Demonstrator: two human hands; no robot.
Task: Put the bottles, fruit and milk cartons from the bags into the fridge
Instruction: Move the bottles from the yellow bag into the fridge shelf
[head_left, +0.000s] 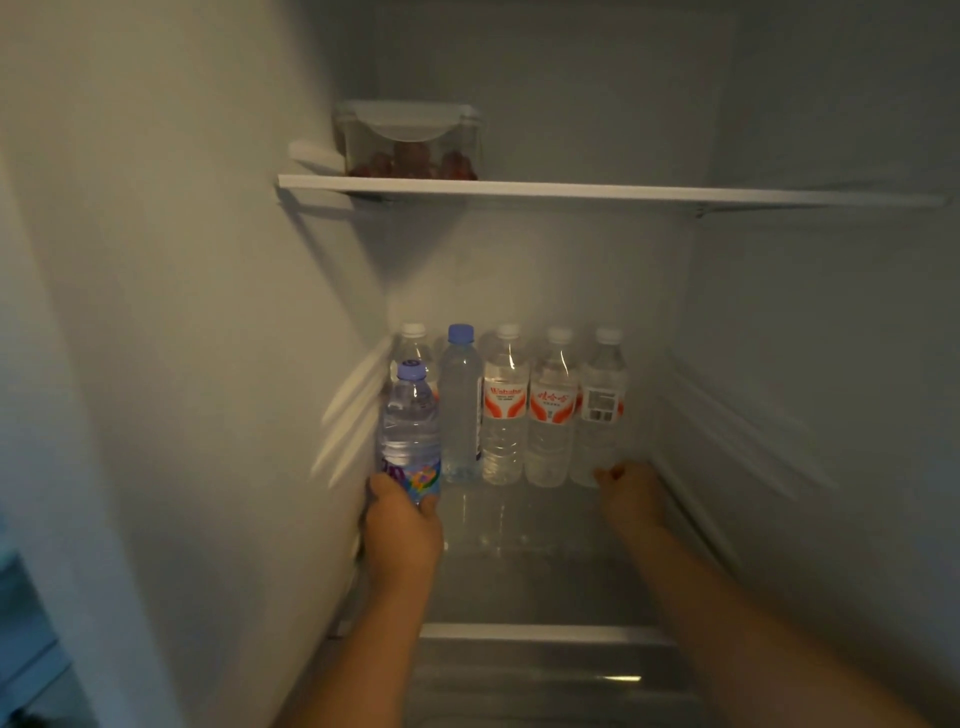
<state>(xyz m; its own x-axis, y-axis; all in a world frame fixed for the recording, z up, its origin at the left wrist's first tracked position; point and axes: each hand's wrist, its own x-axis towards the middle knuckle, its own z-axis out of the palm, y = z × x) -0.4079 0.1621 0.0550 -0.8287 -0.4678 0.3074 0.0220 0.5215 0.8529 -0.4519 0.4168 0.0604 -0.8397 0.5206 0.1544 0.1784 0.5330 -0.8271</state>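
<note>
The left hand grips the upright purple-capped bottle at its twelve o'clock, while the right hand, grip unclear, meets the rightmost bottle.

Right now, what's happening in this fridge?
A person has both hands inside the fridge. The left hand grips the front bottle by its label, at the left of the lower shelf. The right hand is at the base of the rightmost bottle in the back row; whether it grips it is unclear. A box of red fruit stands on the upper shelf.
</note>
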